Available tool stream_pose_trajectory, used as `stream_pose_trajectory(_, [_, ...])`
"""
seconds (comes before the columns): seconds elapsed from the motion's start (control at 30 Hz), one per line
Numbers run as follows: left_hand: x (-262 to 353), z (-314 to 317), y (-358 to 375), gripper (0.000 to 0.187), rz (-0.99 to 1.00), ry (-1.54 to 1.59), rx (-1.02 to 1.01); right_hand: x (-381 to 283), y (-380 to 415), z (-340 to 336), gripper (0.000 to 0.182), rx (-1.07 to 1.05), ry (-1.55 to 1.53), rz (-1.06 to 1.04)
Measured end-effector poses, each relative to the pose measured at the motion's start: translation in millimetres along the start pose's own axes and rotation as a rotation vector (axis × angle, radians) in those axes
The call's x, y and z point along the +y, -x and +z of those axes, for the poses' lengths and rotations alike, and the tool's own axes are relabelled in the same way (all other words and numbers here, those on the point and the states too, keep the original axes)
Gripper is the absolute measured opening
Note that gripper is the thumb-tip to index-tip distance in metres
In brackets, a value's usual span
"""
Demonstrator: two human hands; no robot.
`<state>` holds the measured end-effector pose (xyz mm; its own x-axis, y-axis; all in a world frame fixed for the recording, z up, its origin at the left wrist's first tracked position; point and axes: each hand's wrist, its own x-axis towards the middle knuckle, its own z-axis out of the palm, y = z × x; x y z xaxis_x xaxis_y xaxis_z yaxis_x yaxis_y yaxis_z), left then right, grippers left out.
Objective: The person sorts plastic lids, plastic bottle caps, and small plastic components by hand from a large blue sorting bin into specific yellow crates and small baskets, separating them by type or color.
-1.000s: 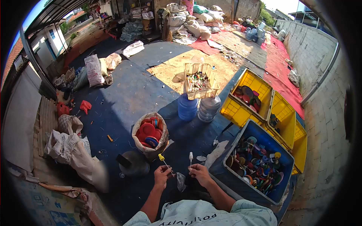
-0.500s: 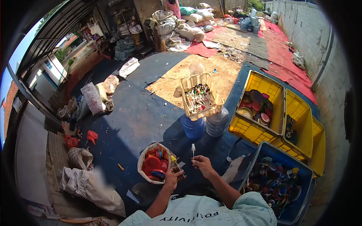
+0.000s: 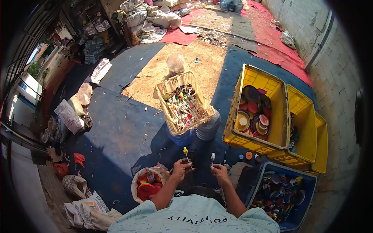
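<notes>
My left hand pinched a thin stick with a yellow tip, and my right hand pinched one with a white tip (both upright). The cream basket of similar pieces sat just beyond them.

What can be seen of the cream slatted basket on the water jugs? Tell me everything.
The cream basket looks like moulded plastic, rectangular, with slotted walls and an open top. It sits tilted, resting on two upturned water jugs, one blue, one clear. It holds a loose heap of thin pump tubes and small coloured tops. It lies just beyond the hands, left of the yellow crate; neither hand touches it.
</notes>
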<state>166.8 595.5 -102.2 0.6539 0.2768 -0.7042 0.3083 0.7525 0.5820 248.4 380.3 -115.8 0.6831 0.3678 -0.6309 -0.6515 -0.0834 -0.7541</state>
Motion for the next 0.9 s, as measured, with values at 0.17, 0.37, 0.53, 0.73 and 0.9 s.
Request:
stream_pose_trajectory(0.17, [71, 11, -76, 0.017, -0.001, -0.002, -0.011, -54, -78, 57, 0.018, -0.047, 0.041, 0.082])
stream_pose_trajectory(0.37, [194, 45, -148, 0.034, 0.169, 0.056, -0.044, -179, -164, 147, 0.02, -0.131, 0.035, -0.105])
stream_pose_trajectory(0.53, [223, 22, -240, 0.059, 0.172, -0.087, 0.059, -237, -201, 189, 0.037, 0.025, 0.393, -0.201])
stream_pose_trajectory(0.73, [189, -10, -247, 0.023, -0.01, -0.112, 0.18, -164, -221, 151, 0.057, 0.112, 0.886, -0.271])
stream_pose_trajectory(0.9, [137, -7, -213, 0.027, -0.224, -0.155, 0.037, -120, -149, 103, 0.059, 0.054, 0.775, 0.057])
